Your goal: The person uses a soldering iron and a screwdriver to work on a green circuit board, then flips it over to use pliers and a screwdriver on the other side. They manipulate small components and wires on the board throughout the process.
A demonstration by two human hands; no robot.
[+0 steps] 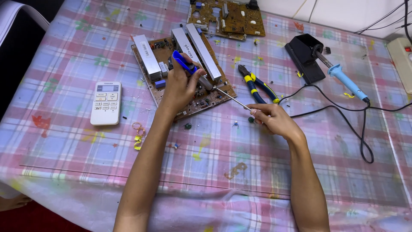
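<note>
My left hand (179, 88) grips a blue-handled desoldering pump (185, 65) over a brown circuit board (169, 49) that carries long silver heat sinks. The tool's grey nose points down at the board's near right corner. My right hand (274, 120) rests on the checked tablecloth and pinches the end of a thin metal wire or rod (234, 98). That wire runs up and left toward the board's edge. Small loose components lie on the cloth between my hands.
A white remote control (106, 103) lies left of the board. Blue and yellow pliers (256, 84) lie to its right. A blue soldering iron (339, 75) rests in a black stand (304, 56), its cable looping right. A second board (227, 17) sits at the back.
</note>
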